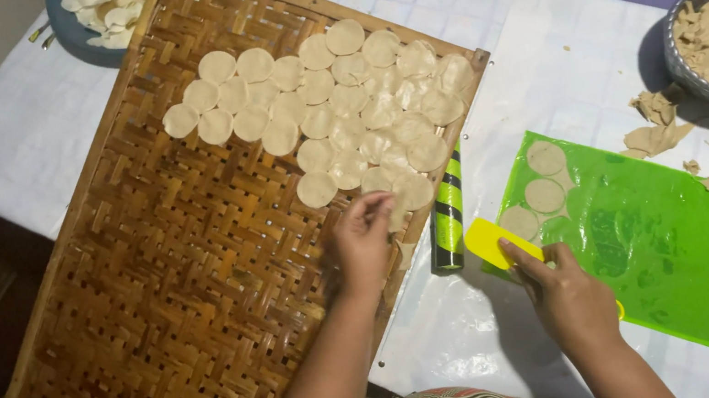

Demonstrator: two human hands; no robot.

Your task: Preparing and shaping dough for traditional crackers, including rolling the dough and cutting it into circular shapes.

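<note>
Two hands worked beside the woven bamboo tray (154, 283): from the head camera, the left hand (363, 242) pinched a dough round (397, 211) at the tray's right edge, below the laid-out rounds (332, 105). Right of the tray, the right hand (569, 296) gripped a yellow scraper (490, 244) on the green sheet (659, 258).

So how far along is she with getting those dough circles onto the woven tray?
Many dough rounds already cover the woven tray's far end. The left hand is laying one down; the right hand holds a yellow scraper. Three rounds remain on the green sheet.
</note>
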